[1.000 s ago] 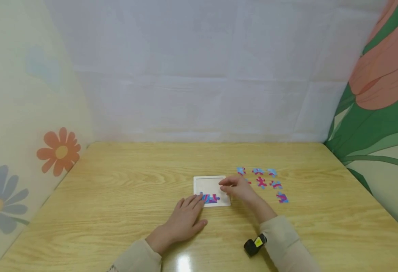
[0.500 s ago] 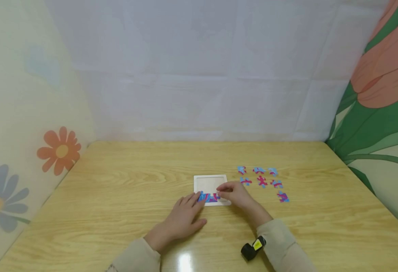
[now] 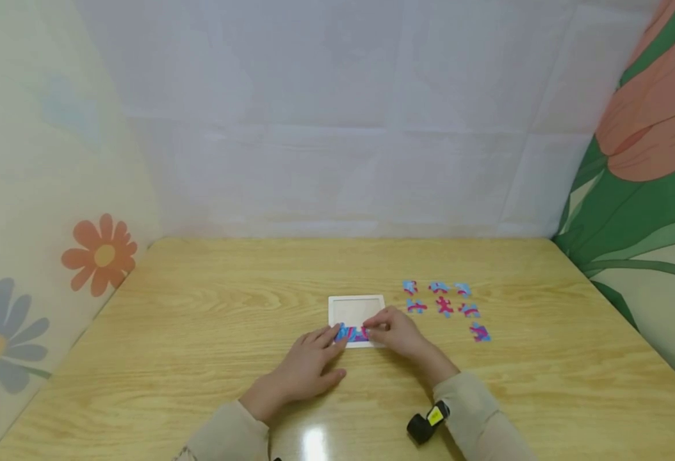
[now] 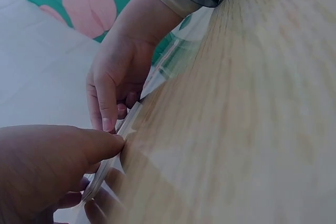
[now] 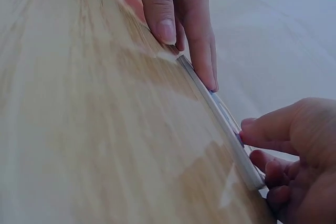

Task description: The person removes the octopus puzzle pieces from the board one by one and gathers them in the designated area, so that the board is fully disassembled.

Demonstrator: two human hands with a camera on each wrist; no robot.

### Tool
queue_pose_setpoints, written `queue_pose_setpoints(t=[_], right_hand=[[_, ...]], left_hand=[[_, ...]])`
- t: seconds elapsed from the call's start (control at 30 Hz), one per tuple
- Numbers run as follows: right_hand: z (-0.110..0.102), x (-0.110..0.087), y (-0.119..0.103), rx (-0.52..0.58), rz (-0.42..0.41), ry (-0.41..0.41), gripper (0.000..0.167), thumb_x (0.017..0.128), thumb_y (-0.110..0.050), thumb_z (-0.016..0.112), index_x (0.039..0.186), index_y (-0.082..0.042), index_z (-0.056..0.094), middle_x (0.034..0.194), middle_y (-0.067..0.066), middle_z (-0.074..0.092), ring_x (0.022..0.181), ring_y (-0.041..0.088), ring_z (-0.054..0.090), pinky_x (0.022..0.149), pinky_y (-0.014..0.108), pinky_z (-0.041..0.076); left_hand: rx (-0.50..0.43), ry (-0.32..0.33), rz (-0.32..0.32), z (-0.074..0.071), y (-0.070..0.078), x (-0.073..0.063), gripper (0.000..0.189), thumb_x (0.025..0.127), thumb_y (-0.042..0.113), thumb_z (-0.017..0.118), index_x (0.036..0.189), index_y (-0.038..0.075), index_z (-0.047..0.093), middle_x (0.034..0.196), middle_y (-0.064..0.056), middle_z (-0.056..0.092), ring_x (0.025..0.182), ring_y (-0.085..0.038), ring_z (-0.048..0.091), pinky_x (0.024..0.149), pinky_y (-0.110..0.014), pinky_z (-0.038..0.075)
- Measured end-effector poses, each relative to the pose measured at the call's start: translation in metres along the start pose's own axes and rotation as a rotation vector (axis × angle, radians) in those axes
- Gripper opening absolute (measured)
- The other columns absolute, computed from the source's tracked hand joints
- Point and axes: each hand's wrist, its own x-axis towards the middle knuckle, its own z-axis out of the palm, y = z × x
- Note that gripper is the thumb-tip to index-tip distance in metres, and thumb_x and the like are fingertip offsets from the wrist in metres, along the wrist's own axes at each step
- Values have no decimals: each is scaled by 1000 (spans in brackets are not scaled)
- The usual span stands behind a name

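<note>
A white square puzzle tray [image 3: 356, 298] lies on the wooden table, with blue, pink and purple jigsaw pieces [image 3: 350, 333] along its near side. My left hand [image 3: 305, 366] rests its outstretched fingertips on the tray's near left corner and the leftmost piece. At the near right corner, my right hand [image 3: 401, 331] pinches a jigsaw piece [image 5: 239, 138] between thumb and fingers, low over the tray; the fingers hide most of it. In the right wrist view, the tray's near edge [image 5: 220, 116] runs between both hands.
Several loose jigsaw pieces [image 3: 444, 306] lie spread to the right of the tray, one purple piece [image 3: 479, 332] nearest. A black wrist camera [image 3: 424, 428] hangs at the right sleeve. A white cloth [image 3: 337, 160] stands behind the table, with flower-painted walls at both sides.
My right hand has come down and left from above the tray's right side to its near right corner, beside the row of pieces. My left hand has stayed nearly in place.
</note>
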Motion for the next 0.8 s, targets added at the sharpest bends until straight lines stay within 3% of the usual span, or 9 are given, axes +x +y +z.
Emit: queue_pose_setpoints(t=[0.3,0.8], right_hand=[[4,1,4,-65,-38,54,14,72,-7,66,86,-5,68,78,0,51,69,14,44,62,27,38],[8,1,0,-109,-8,106,12,70,-11,69,81,-9,68,79,-1,51,68,13,45,62,28,38]], left_hand=[[9,-13,-3,0,0,0,54,84,32,52,128,4,40,134,-18,29,119,-35,28,91,-53,24],[15,-23,-3,-2,2,1,54,84,31,51,128,3,40,134,-17,30,119,-35,28,90,-52,25]])
